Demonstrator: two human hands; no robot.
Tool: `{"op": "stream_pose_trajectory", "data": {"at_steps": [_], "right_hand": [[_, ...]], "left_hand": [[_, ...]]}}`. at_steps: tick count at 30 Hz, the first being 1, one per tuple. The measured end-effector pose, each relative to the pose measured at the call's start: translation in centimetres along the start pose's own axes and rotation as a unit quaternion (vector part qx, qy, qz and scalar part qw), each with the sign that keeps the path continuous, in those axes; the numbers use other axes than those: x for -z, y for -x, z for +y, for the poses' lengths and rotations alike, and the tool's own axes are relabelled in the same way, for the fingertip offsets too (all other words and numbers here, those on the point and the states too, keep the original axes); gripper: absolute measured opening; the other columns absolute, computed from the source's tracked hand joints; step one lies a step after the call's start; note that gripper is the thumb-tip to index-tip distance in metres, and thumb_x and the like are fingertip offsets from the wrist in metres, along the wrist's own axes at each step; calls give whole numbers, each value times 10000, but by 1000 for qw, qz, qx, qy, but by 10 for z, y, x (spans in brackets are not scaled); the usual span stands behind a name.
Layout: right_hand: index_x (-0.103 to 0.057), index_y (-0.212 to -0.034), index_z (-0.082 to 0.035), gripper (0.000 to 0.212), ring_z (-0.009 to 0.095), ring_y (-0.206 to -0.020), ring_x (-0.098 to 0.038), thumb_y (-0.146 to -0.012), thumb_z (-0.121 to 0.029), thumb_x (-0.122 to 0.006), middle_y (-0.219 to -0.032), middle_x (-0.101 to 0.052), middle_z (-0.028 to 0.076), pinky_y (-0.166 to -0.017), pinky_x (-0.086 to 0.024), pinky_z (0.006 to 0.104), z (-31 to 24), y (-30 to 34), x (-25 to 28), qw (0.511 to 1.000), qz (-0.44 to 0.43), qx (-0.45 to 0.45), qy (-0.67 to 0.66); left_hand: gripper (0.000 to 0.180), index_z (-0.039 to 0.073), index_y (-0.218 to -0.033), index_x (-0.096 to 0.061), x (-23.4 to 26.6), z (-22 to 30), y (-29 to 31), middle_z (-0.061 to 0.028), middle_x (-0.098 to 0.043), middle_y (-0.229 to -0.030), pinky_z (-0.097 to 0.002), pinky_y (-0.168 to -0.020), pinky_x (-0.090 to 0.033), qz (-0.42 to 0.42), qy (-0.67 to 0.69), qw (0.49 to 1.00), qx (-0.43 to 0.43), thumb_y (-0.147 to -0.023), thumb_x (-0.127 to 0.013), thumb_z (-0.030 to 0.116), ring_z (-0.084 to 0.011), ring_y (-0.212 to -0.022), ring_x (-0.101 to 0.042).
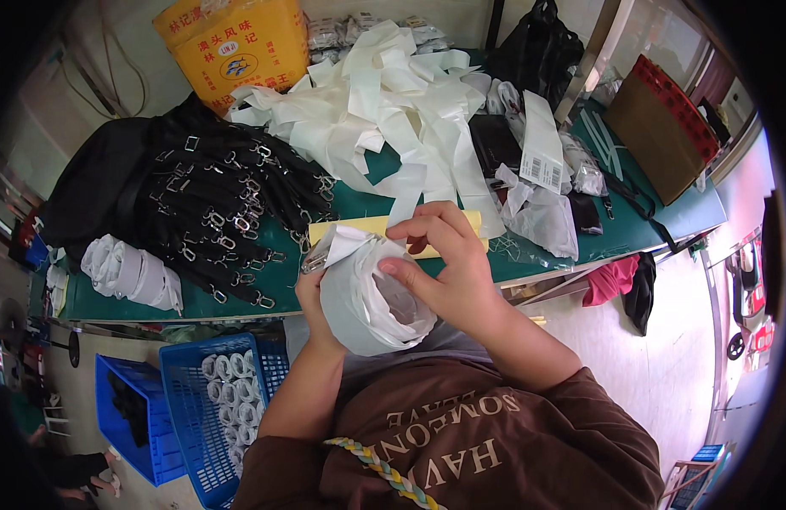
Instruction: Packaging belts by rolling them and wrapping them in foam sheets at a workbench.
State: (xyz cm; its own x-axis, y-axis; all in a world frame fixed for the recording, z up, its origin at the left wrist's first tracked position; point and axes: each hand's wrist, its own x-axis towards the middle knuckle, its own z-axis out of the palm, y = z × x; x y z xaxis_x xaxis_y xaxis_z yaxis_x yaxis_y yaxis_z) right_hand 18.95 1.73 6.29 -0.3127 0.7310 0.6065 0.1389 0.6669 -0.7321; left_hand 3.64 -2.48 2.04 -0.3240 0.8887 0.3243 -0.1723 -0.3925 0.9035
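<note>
Just over the front edge of the table I hold a white paper-wrapped roll point(371, 310), its hollow end tilted towards me. A metal clip point(314, 263) sticks out at its upper left. My left hand point(319, 308) wraps around the left side of the roll, with most of its fingers hidden behind it. At the top right, my right hand point(439, 259) has its thumb inside the rim and its bent fingers pinching the white paper. Behind the roll lies a yellow bar point(444, 228). A similar white roll point(131, 274) rests at the table's left end.
Black straps with metal clips point(223, 200) lie heaped at the left. Loose white paper strips point(376, 110) cover the middle back, before a yellow carton point(235, 55). A brown cardboard box point(661, 127) stands right. Below, a blue basket point(184, 408) holds several rolls beside a blue bin point(125, 370).
</note>
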Motion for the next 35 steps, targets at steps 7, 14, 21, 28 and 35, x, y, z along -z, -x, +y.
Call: {"op": "stream_pose_trajectory", "data": {"at_steps": [7, 14, 21, 28, 35], "right_hand": [[-632, -950, -49, 282, 163, -769, -543, -688, -51, -736, -985, -519, 80, -656, -472, 265, -4, -6, 13, 996, -64, -54, 20], [-627, -967, -16, 262, 191, -761, -590, -733, -89, -719, -885, -592, 83, -692, -484, 279, 1, -9, 22, 994, -94, -45, 29], [-612, -991, 10, 266, 160, -743, -597, -767, -95, -706, -867, -631, 94, -695, -488, 282, 12, -9, 23, 985, -133, -114, -10], [-543, -1059, 3, 294, 134, -729, -580, -808, -85, -667, -853, -621, 92, -692, -470, 264, 12, -9, 24, 965, -192, -172, -49], [-403, -1218, -60, 474, 184, -740, -608, -818, -107, -654, -855, -624, 108, -688, -470, 280, 13, -7, 24, 956, -220, -194, 5]], "left_hand": [[239, -15, -992, -602, 5, -16, -5, -75, -614, -924, -262, -724, -472, 5, -34, 999, -2, -756, -615, 23, -133, -833, -594], [259, -25, -1020, -602, -1, -17, -4, -65, -619, -919, -262, -714, -475, 3, -90, 996, -6, -765, -607, 21, -129, -808, -596], [246, -15, -999, -624, -16, -13, -9, -45, -581, -944, -239, -730, -455, 5, -91, 995, -28, -754, -602, -11, -130, -844, -577], [157, -10, -897, -635, -11, -13, -14, -16, -518, -859, -213, -696, -416, 6, 72, 990, 121, -757, -572, -39, -100, -793, -537], [166, -7, -928, -630, -14, -11, -13, -20, -524, -866, -209, -690, -417, -16, -20, 996, 86, -773, -577, -30, -104, -806, -543]]}}
